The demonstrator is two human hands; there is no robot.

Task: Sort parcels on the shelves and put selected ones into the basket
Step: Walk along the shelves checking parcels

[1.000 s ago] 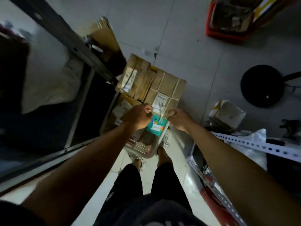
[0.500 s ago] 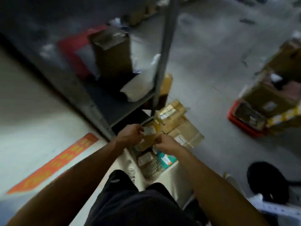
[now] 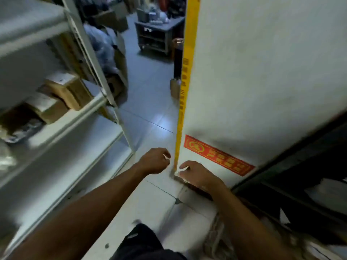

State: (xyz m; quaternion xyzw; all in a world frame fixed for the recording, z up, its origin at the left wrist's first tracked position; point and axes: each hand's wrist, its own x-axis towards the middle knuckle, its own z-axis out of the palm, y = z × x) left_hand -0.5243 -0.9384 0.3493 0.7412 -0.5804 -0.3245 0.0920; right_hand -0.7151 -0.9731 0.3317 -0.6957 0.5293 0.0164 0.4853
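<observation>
Now your view has swung off the basket to the aisle, both hands, left hand [image 3: 154,161] and right hand [image 3: 196,174], loosely curled, holding nothing, parcels [image 3: 62,91] waiting on the left shelves [image 3: 82,111].

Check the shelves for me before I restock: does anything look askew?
Yes. On the left shelf, the cardboard boxes sit tilted and jumbled rather than squared up. Motion blur hides finer detail.

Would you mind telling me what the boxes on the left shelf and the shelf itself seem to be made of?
The boxes look like plain brown cardboard, matt, with pale labels or tape on top. The shelf appears to be pale painted metal, judging by its thin folded edges and slotted upright, though motion blur leaves this uncertain.
</observation>
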